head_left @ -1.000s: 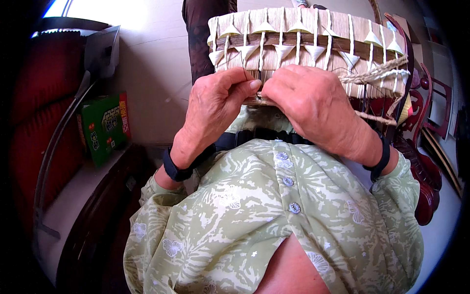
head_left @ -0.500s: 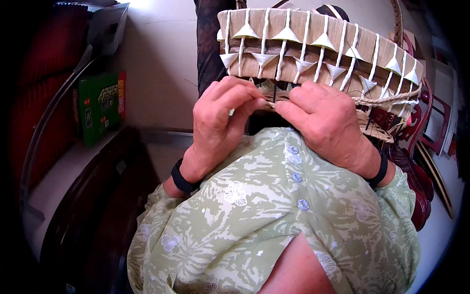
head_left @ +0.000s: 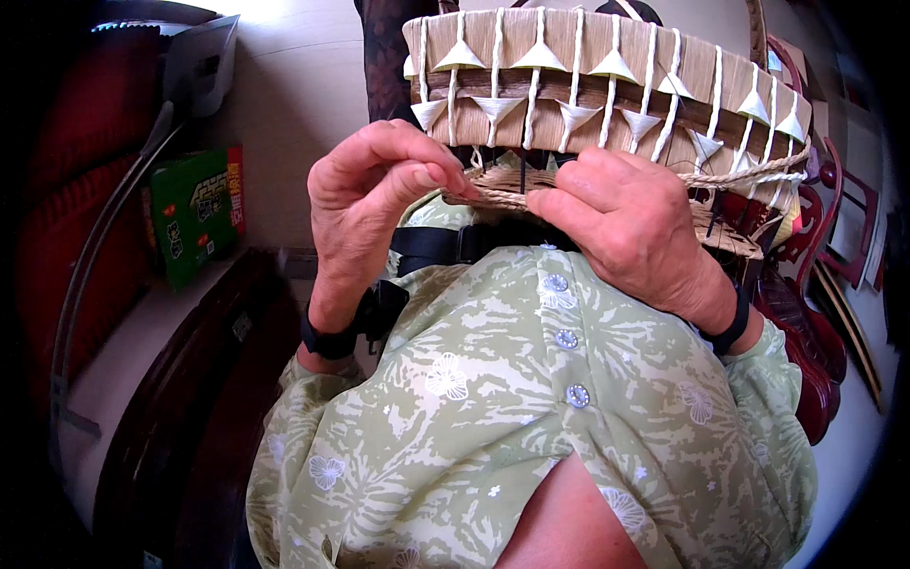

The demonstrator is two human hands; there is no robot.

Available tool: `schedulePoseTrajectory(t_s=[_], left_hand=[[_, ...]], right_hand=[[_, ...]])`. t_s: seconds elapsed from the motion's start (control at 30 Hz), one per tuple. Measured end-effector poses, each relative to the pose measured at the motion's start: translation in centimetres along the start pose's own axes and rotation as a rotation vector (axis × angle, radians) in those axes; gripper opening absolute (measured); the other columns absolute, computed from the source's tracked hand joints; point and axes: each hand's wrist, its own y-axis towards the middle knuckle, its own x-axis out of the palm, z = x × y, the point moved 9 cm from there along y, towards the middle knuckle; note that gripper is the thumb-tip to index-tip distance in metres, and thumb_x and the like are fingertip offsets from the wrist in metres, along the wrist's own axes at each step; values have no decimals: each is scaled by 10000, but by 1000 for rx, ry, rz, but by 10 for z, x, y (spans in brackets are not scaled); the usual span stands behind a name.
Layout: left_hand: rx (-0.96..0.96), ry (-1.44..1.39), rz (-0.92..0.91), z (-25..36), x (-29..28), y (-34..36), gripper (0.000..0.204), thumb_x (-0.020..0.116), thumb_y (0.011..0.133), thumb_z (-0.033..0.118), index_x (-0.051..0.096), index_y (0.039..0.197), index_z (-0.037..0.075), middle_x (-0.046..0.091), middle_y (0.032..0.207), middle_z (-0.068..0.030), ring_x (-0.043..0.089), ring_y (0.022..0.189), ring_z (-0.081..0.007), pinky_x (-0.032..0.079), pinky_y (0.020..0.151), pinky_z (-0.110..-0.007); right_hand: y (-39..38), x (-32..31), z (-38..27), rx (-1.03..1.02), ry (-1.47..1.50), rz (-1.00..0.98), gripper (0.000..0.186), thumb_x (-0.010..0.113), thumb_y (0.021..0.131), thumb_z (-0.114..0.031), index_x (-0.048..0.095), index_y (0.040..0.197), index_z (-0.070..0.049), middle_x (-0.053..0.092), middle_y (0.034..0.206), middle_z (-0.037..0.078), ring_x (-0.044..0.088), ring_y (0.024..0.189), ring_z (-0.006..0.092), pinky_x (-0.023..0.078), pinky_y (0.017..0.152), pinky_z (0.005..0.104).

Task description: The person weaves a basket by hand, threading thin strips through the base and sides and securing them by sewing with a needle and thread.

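In front of me is a woven basket (head_left: 517, 43) with broad tan bands, a brown middle band and white twisted cords with small white triangles. A tan braided cord (head_left: 500, 197) stretches between my hands below the basket's lower edge. My left hand (head_left: 365, 190) pinches the cord between thumb and fingertips. My right hand (head_left: 626, 228) is closed round it, knuckles up, and hides the part it grips. More tan braid (head_left: 716, 180) emerges beyond my right hand and runs along the basket's right side. Dark thin rods stick out beneath the basket.
Carved dark red wooden furniture (head_left: 801, 351) stands at the right. A green box (head_left: 194, 213) leans by red fabric (head_left: 90, 180) at the left, behind a curved metal stand (head_left: 81, 256). Dark polished wood (head_left: 180, 408) lies lower left. A black strap (head_left: 436, 248) crosses my waist.
My left hand has moved left, away from my right hand, so a longer stretch of cord shows between them. The right hand stays nearly in place. The basket shifts slightly left in view.
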Motion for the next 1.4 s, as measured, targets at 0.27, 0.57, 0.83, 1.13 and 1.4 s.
schedulePoseTrajectory(t_s=[0.27, 0.57, 0.83, 1.13, 1.4], left_hand=[[-375, 349, 187, -3, 0, -9, 129, 704, 916, 34, 685, 1027, -30, 701, 881, -67, 662, 748, -105, 576, 619, -260], [-268, 1168, 90, 25, 6, -30, 128, 717, 778, -40, 644, 850, 37, 646, 700, -77, 606, 560, -167, 467, 536, -266], [-25, 1627, -180, 29, 51, -1, 93, 705, 795, 81, 615, 815, 95, 636, 724, -74, 641, 631, -281, 491, 554, -365], [88, 1443, -65, 21, 38, 3, 82, 729, 826, 105, 679, 890, 91, 669, 763, -63, 656, 626, -244, 495, 548, -342], [-615, 518, 122, -35, -2, -20, 180, 669, 956, 97, 692, 1066, -43, 721, 844, -54, 596, 521, -72, 453, 435, -228]], right_hand=[[-4, -2, 2, -19, 15, 32, 122, 601, 684, -163, 516, 734, -92, 459, 730, 41, 547, 713, 205, 444, 571, 327], [-7, -4, 4, -35, 36, 81, 117, 601, 674, -153, 520, 738, -100, 449, 727, 32, 542, 702, 197, 443, 561, 318], [-10, -1, 4, -30, 34, 88, 128, 602, 665, -170, 523, 738, -101, 453, 732, 32, 542, 705, 195, 449, 572, 319], [10, -3, -8, 5, 65, 95, 138, 603, 662, -179, 541, 748, -91, 472, 748, 37, 551, 727, 199, 458, 588, 320], [10, -6, -8, -4, 71, 141, 147, 615, 657, -165, 563, 768, -84, 474, 730, 36, 546, 688, 191, 454, 578, 314]])
